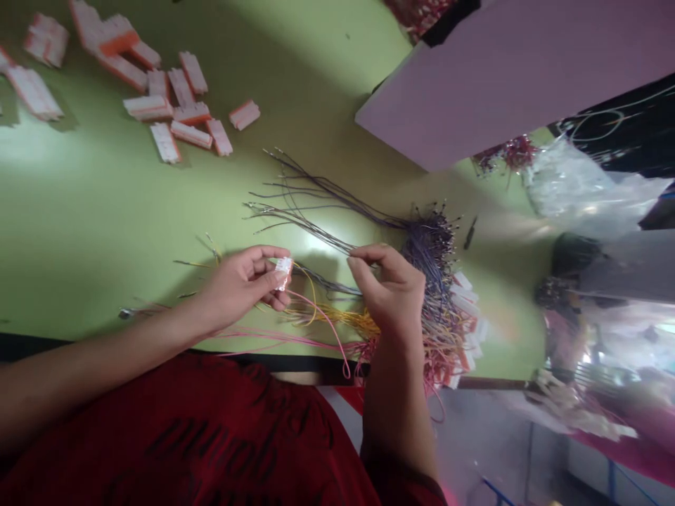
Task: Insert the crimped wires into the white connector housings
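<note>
My left hand (247, 281) is closed around a small white and orange connector housing (283, 273), thumb on its face. A yellow wire (311, 281) and a pink wire (327, 320) run out of the housing's right side. My right hand (387, 281) pinches dark wires (321, 235) between thumb and fingertips; their metal-tipped ends fan out to the left. How many it grips I cannot tell. Beside and behind that hand lies a thick bundle of dark purple wires (429, 246), with yellow wires (342, 318) and pink wires (285, 339) nearer my body.
Loose connector housings (182, 112) are scattered over the green table (211, 190) at the far left. A large pale purple box-like block (464, 84) stands at the back right. Clear plastic bags (574, 183) lie at the right, and finished-looking white housings (469, 330) sit beside the wire bundle.
</note>
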Motion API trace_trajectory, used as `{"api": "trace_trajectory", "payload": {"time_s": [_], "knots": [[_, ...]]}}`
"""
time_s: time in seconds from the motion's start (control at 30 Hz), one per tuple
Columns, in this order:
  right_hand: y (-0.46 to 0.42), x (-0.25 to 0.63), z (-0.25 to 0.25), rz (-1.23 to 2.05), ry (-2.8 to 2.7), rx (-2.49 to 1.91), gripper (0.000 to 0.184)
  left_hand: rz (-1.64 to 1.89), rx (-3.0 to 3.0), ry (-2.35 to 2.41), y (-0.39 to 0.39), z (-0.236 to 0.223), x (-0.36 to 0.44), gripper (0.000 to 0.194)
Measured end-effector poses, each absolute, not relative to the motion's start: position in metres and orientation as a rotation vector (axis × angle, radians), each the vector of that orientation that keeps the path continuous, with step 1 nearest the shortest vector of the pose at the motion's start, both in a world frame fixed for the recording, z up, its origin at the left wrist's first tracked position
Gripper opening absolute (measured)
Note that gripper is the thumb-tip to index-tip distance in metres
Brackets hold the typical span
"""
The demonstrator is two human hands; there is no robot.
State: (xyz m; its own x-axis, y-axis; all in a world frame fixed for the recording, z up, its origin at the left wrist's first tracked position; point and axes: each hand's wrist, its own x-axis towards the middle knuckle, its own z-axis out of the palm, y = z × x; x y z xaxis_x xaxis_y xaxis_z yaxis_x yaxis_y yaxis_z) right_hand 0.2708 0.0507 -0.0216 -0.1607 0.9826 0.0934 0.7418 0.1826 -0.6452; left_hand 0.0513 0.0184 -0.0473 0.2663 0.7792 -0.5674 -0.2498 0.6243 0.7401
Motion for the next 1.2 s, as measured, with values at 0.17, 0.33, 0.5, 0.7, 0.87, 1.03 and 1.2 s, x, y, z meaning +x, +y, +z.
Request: {"api": "trace_trajectory", "payload": {"time_s": [0.17, 0.33, 0.5, 0.7, 0.87, 1.03, 1.2], "knots": [[0.052, 0.279, -0.013, 0.694, -2.154, -1.814, 0.012, 0.734, 0.599, 1.107, 0.017, -0.051, 0.051, 0.040], [0.046, 0.299, 0.014, 0.741, -1.804, -1.806, 0.007, 0.732, 0.572, 1.107, 0.018, -0.051, 0.052, 0.036], [0.041, 0.250, 0.022, 0.864, -1.945, -1.550, 0.005, 0.727, 0.597, 1.097, 0.016, -0.051, 0.058, 0.035], [0.039, 0.202, 0.002, 1.494, -1.822, -1.316, 0.012, 0.826, 0.679, 1.070, 0.013, -0.054, 0.057, 0.027], [0.033, 0.224, -0.019, 1.238, -1.679, -1.602, 0.008, 0.787, 0.557, 1.111, 0.017, -0.052, 0.051, 0.036], [0.026, 0.238, -0.025, 0.937, -1.923, -1.548, 0.010, 0.791, 0.538, 1.069, 0.018, -0.052, 0.051, 0.040], [0.021, 0.236, -0.025, 0.826, -1.999, -1.567, 0.012, 0.784, 0.529, 1.016, 0.016, -0.052, 0.052, 0.042]]}}
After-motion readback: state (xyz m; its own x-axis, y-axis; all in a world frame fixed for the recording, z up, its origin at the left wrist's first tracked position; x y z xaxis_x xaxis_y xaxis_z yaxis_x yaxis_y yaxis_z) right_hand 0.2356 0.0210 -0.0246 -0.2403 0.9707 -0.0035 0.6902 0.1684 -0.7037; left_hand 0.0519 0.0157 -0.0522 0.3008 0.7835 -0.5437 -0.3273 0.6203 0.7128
